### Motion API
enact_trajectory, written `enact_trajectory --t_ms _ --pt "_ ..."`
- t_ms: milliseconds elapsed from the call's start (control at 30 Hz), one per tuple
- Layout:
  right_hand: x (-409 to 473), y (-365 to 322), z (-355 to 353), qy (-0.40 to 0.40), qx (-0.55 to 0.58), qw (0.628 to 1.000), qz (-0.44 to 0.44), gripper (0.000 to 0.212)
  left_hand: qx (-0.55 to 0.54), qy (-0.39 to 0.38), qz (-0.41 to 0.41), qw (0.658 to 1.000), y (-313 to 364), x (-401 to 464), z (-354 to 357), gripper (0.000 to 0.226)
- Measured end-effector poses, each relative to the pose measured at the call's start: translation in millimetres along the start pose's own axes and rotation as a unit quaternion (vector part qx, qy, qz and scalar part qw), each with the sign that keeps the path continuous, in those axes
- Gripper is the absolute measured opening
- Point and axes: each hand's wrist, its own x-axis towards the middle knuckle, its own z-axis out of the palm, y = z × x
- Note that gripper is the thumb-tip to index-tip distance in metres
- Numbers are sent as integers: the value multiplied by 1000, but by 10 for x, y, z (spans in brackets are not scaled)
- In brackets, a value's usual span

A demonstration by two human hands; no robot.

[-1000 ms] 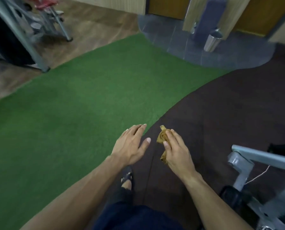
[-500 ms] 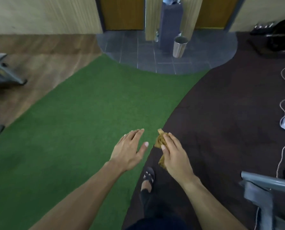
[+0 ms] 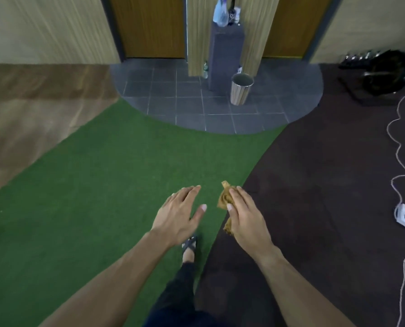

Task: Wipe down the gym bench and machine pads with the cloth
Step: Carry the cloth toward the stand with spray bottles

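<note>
While right hand [image 3: 248, 220] grips cloth [image 3: 224, 199], bottle [image 3: 220, 14] label seemingly unreadable.

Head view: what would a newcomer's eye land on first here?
Likely the two bare hands low in the middle: the right hand grips a crumpled mustard-brown cloth, while the left hand is open beside it, holding nothing. Under them a broad green turf strip meets dark rubber flooring. Further ahead, a ribbed metal bin stands on grey tiles.

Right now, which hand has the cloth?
The right hand: its grip pinches the bunched tan cloth between thumb and fingers. The left hand is spread flat beside it, holding nothing.
</note>
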Motion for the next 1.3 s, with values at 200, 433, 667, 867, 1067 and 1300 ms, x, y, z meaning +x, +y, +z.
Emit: enact_trajectory --t_ms 200,433,667,867,1067,1300 --pt "1432 390 -105 41 -22 998 31 42 14 -43 50 998 -34 1789 -253 63" --pt "2941 881 -399 93 -24 992 83 45 28 -57 110 992 136 3569 -622 62" --pt "4495 1741 -534 111 -21 989 92 41 41 -76 101 991 303 5384 -550 62" --pt "5832 2379 -922 77 -25 994 68 40 35 -78 81 993 591 6729 -717 63" --pt "7109 2857 -1293 76 -32 995 55 43 20 -71 89 993 920 8040 -861 62" --pt "8621 3532 -1423 69 -39 995 66 39 -7 -73 93 993 1044 9747 -874 60"
